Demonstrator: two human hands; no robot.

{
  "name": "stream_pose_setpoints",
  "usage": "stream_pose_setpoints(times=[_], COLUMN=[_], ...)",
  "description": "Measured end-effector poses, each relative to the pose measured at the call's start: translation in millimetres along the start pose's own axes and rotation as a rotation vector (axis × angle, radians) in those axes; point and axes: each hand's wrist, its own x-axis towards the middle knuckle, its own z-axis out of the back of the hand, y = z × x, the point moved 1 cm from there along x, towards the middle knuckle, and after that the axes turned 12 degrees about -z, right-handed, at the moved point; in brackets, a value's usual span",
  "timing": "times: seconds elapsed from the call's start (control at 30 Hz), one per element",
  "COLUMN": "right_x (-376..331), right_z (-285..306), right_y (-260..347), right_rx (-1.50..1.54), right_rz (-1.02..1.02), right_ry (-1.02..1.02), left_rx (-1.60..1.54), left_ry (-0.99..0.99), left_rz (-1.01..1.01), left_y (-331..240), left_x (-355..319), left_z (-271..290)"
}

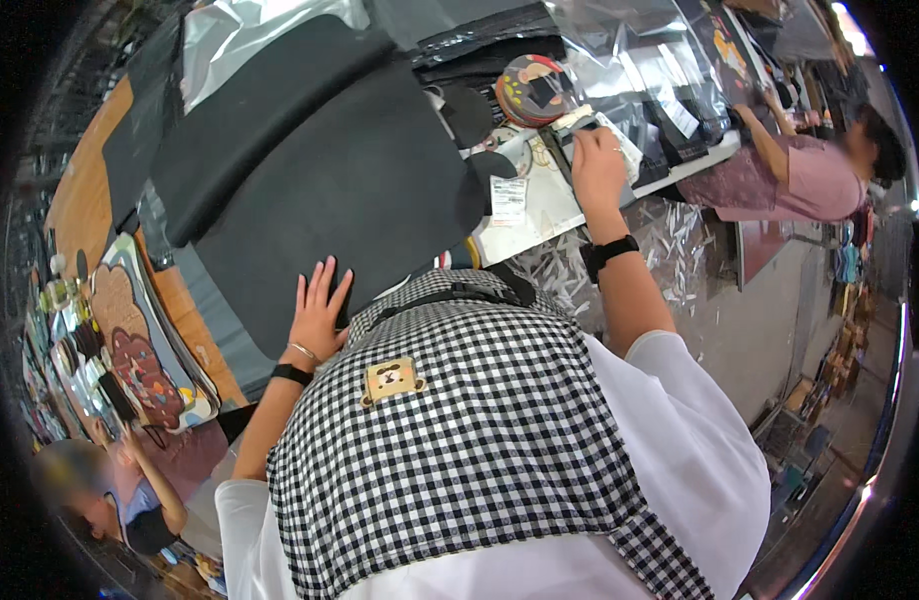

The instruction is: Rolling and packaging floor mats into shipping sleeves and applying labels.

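Large dark mats (350, 170) with a smooth black surface lie across the table, one part folded or curled up along the far left. My left hand (322, 308) rests on the near edge of the mat, palm down, with its fingers stretched out. Over at the right, my right hand (600, 165) reaches into a small holder (560, 145) beside a pile of white labels or papers (628, 150). Its fingers are bent and closed there; what they grip is hidden. Just beyond sits a stack of round printed mats (535, 88).
A white label sheet (509, 200) lies near the table edge. Clear plastic bags (640, 60) cover the far right. White scraps (680, 250) litter the floor. One person (790, 175) works at the right, another (130, 480) at lower left beside patterned mats (145, 370).
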Motion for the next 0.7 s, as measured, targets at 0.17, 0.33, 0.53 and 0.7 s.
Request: stream_pose_setpoints(times=[0.17,0.33,0.53,0.7], right_x=[-2,-68,-109,-77], right_z=[-29,-44,-50,-32], right_y=[88,192,206,252], right_rx=[0.877,0.891,0.304,0.300], right_rz=[-0.616,-0.051,0.793,0.593], right_ry=[0.878,1.151,0.767,0.537], left_rx=[-0.004,0.175,-0.107,0.205], left_ry=[-0.165,-0.310,-0.411,-0.602], left_rz=[0.062,-0.020,0.281,0.105], left_y=[4,10,17,51], left_x=[-25,-27,-12,-21], left_z=[-33,-39,14,0])
